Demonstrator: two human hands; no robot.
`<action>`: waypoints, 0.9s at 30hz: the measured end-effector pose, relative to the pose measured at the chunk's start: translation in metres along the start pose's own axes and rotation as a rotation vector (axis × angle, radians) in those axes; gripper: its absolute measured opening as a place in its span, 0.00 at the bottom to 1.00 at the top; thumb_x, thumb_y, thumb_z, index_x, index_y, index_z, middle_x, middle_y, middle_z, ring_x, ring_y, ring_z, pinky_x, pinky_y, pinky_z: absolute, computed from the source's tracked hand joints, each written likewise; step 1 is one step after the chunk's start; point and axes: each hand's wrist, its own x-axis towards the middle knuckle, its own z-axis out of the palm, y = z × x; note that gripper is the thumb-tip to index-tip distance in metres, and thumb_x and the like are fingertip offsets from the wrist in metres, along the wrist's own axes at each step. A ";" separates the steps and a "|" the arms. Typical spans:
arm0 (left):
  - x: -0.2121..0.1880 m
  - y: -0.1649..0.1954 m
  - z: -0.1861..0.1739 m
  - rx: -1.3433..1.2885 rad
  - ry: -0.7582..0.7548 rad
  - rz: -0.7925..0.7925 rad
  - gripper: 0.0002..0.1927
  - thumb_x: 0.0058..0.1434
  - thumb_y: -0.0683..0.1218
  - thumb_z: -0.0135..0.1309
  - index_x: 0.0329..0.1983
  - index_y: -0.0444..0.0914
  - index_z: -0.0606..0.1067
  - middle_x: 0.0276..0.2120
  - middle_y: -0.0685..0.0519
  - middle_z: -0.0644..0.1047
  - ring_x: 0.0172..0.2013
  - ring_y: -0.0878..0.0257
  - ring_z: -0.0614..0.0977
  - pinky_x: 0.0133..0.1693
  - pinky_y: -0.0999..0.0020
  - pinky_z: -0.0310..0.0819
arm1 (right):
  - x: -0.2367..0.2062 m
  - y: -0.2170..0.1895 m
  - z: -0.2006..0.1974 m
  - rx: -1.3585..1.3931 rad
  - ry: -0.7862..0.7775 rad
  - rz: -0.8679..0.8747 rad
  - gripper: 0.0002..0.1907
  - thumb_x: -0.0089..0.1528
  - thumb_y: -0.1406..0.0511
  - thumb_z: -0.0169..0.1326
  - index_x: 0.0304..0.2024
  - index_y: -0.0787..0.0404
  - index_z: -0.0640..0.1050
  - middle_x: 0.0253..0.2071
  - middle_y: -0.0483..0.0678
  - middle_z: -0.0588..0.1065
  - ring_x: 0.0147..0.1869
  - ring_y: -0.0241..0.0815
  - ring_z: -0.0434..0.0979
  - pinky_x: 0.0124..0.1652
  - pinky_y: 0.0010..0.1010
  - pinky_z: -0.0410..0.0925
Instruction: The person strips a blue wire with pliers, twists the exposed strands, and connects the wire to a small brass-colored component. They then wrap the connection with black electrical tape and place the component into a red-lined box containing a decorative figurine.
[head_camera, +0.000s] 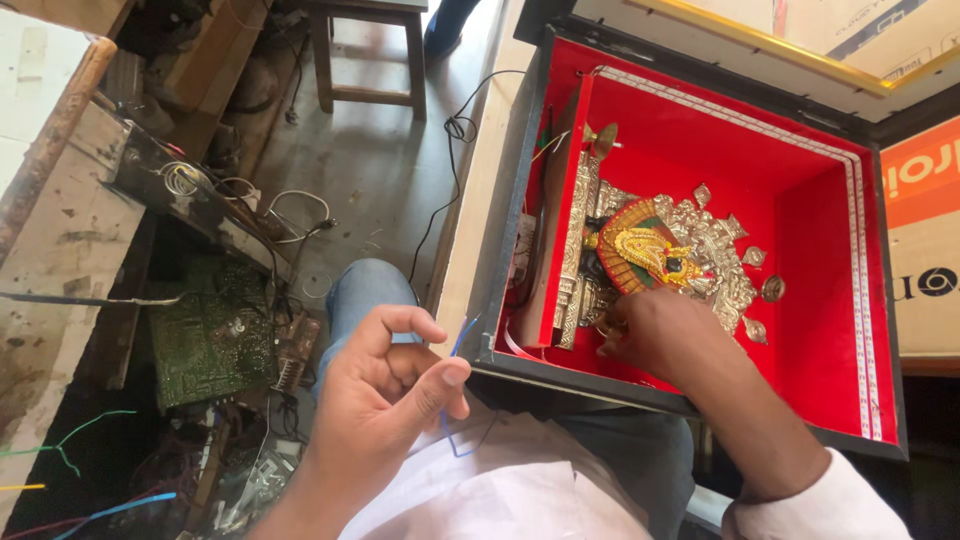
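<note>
Plainly, the risks read as follows.

Left hand (385, 400): it hovered at the near edge of the red-lined box (820, 200), fingers curled in, thumb and forefinger pinching a thin blue wire (458, 340).
Right hand (665, 335): it was inside the box, fingers bent down onto the near-left part of the silver shrine ornament (690, 260); whether they gripped a piece or only pressed on it could not be told.
Ornament: it lay on the red floor of the box, left of centre, with the gold and orange figure (645, 250) in its middle.
Wire risk: the blue wire looked slack and thin, so a tug could probably have kinked it or pulled it loose.
Ornament risk: the pointed silver leaves looked delicate; a heavy press might have bent one.
Box risk: it rested on the person's lap and could have tipped towards the cluttered floor with the green circuit board (215, 335) at left.
</note>
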 end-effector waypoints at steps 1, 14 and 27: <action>0.000 -0.001 0.000 -0.010 -0.007 0.012 0.17 0.64 0.43 0.59 0.53 0.33 0.70 0.24 0.50 0.82 0.22 0.71 0.75 0.24 0.76 0.64 | 0.001 0.001 0.003 -0.009 0.004 0.003 0.18 0.56 0.50 0.62 0.44 0.48 0.83 0.41 0.47 0.82 0.48 0.51 0.82 0.47 0.45 0.73; -0.006 0.001 0.010 -0.019 -0.029 0.001 0.19 0.65 0.43 0.57 0.57 0.33 0.72 0.23 0.51 0.80 0.20 0.75 0.70 0.23 0.78 0.59 | -0.041 0.021 -0.003 0.831 0.226 -0.026 0.18 0.56 0.63 0.65 0.47 0.61 0.83 0.42 0.52 0.85 0.45 0.41 0.86 0.46 0.31 0.77; -0.009 -0.016 0.054 -0.037 -0.194 0.005 0.14 0.68 0.40 0.53 0.55 0.35 0.68 0.27 0.53 0.77 0.26 0.70 0.76 0.28 0.75 0.67 | -0.104 0.035 0.070 1.949 0.446 -0.506 0.24 0.62 0.69 0.62 0.57 0.73 0.72 0.53 0.62 0.79 0.58 0.54 0.80 0.60 0.46 0.72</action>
